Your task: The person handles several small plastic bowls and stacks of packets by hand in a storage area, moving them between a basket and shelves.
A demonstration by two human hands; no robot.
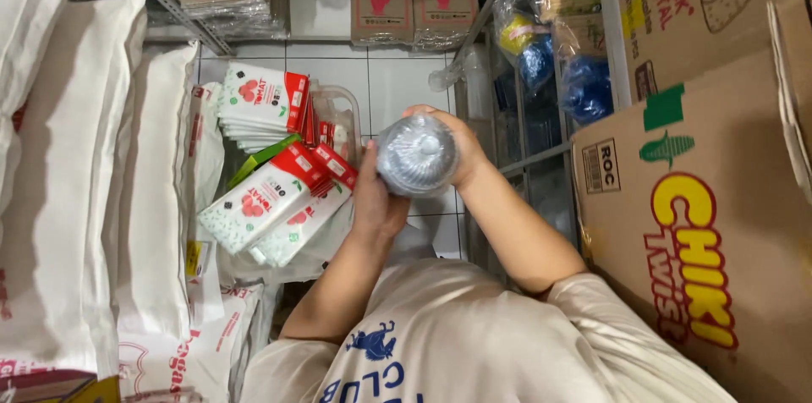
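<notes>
From my feed I see a beige short-sleeved T-shirt with dark blue printed lettering and a small blue figure, possibly an animal, on the chest; both forearms bare, no rings visible.

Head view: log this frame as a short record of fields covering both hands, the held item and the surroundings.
setting: narrow storeroom aisle seen from above
left hand: pressed against the side of the wrapped roll
right hand: cupped around its far side
held item: wrapped roll, silvery, in clear plastic, its round end facing the camera
left of hands: white packets with red ends, stacked
far left: white sacks
right: cardboard boxes
</notes>
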